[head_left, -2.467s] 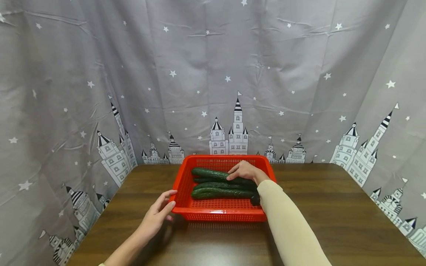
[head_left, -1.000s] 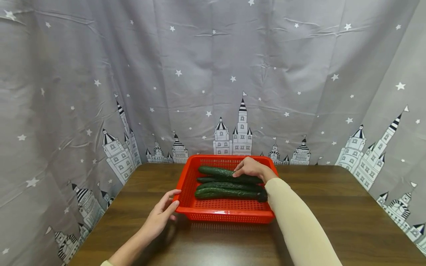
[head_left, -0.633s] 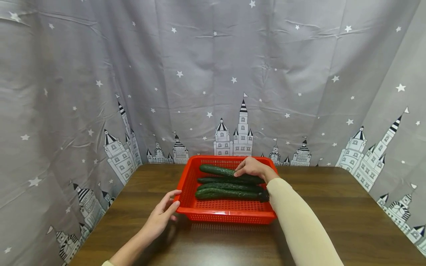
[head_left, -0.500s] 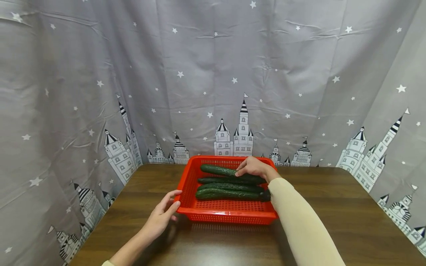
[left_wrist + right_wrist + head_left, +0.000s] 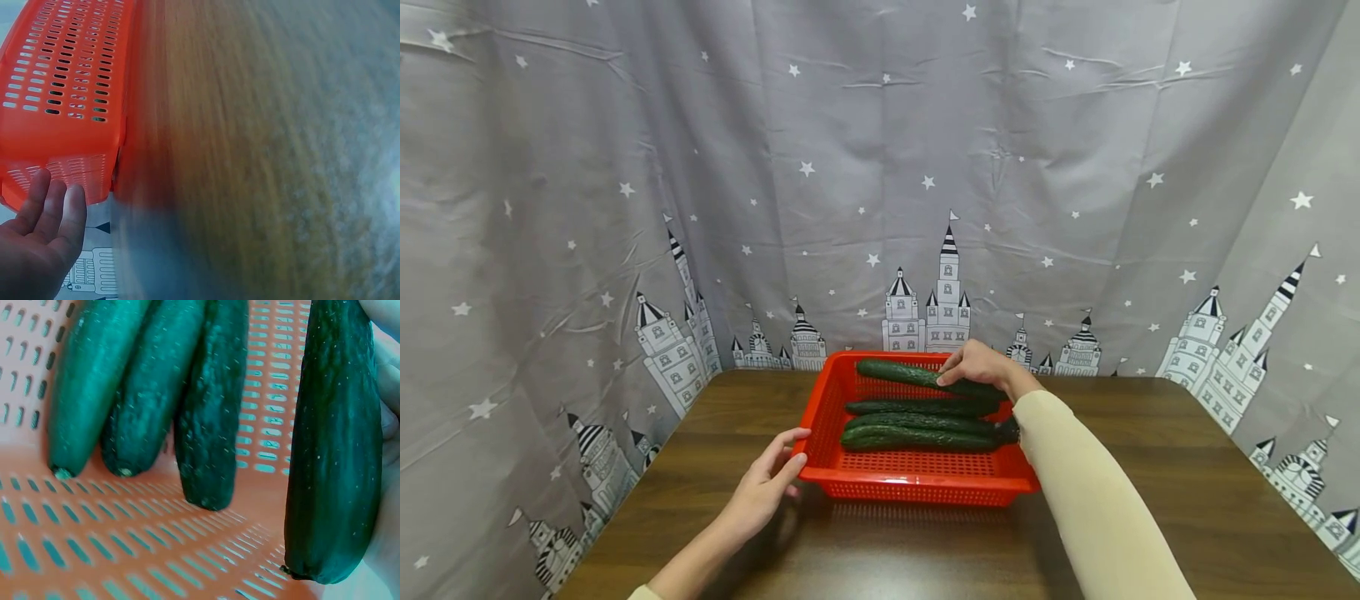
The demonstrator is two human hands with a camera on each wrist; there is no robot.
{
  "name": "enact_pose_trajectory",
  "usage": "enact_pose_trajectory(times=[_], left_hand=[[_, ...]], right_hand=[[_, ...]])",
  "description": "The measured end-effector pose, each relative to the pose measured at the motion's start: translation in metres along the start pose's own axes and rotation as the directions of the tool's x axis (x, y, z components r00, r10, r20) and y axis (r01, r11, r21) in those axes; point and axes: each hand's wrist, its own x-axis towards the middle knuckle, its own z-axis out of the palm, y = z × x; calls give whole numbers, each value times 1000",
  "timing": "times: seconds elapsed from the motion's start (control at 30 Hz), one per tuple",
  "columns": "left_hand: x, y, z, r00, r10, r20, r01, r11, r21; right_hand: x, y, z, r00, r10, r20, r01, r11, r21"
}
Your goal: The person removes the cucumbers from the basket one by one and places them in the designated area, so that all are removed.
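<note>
In the head view, my right hand (image 5: 977, 364) grips a long dark green cucumber (image 5: 895, 371) by its middle, over the far side of a red perforated plastic basket (image 5: 917, 482). The right wrist view has this cucumber (image 5: 337, 444) upright along the palm, apart from the others. Three more cucumbers (image 5: 917, 437) lie side by side on the basket floor, their right ends partly hidden by the right wrist. At the basket's left end, my left hand (image 5: 760, 483) touches the rim. Its fingers (image 5: 72, 212) are fairly straight against the outer wall in the left wrist view.
The basket stands on a brown wooden table (image 5: 1150, 467), near its far edge. Just behind hangs a grey curtain (image 5: 1075, 208) printed with white stars and castles. A dark wrist-worn device (image 5: 1007, 431) sits under the right wrist, over the basket's right side.
My right hand has lifted the far cucumber and shifted slightly back and right, widening the gap from the other three. The left hand stays at the basket's left end.
</note>
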Motion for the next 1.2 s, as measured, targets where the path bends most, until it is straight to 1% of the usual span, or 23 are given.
enact_pose_trajectory(times=[0.13,0.5,0.7,0.83,0.93,1.07,1.2], left_hand=[[0,0,0,1000,9,-2,-9,1000,-2],[0,0,0,1000,-1,-5,1,1000,-6],[1,0,0,1000,11,-3,-11,1000,-8],[1,0,-1,1000,18,-6,-18,1000,-8],[0,-1,-1,1000,19,-9,-19,1000,-6],[0,-1,0,1000,6,-8,-6,1000,-3],[0,-1,1,1000,-3,-6,3,1000,-7]], right_hand=[[-1,-3,-7,1000,-14,-8,14,1000,-5],[-4,-15,-24,999,3,-40,-4,1000,-8],[-7,-15,-31,999,-22,-49,22,1000,-19],[-8,-12,-26,999,-10,-33,9,1000,-21],[-5,-9,-17,1000,-24,7,24,999,-47],[-1,-10,-4,998,-24,66,30,995,-98],[3,-12,8,995,23,100,-9,991,-133]])
